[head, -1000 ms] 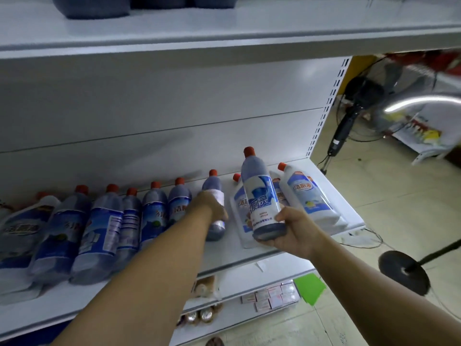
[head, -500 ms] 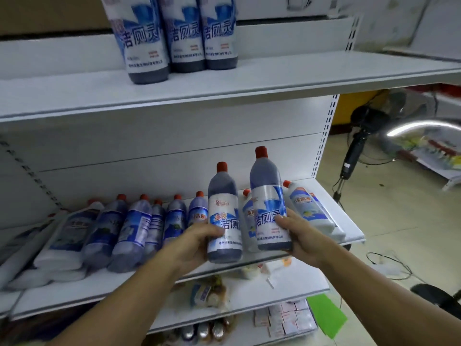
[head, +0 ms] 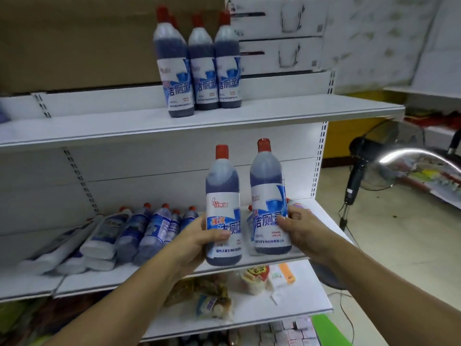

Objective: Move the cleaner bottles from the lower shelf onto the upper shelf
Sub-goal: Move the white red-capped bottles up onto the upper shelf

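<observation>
My left hand [head: 197,242] grips a blue cleaner bottle [head: 222,196] with a red cap, held upright in front of the lower shelf [head: 74,283]. My right hand [head: 303,228] grips a second, like bottle [head: 268,191] upright beside it, slightly higher. Several more cleaner bottles [head: 139,233] lie tilted in a row on the lower shelf to the left, some white. Three blue bottles [head: 199,71] stand upright together on the upper shelf [head: 299,111], above and left of the held ones.
Cardboard boxes [head: 277,33] stand behind the upper shelf. Below the lower shelf, a third shelf [head: 287,308] holds snack packets. A black standing fan [head: 359,168] is on the floor to the right, with cables nearby.
Both hands have lifted their bottles up off the lower shelf and hold them upright side by side. The view has tilted up, showing the upper shelf's bottles in full.
</observation>
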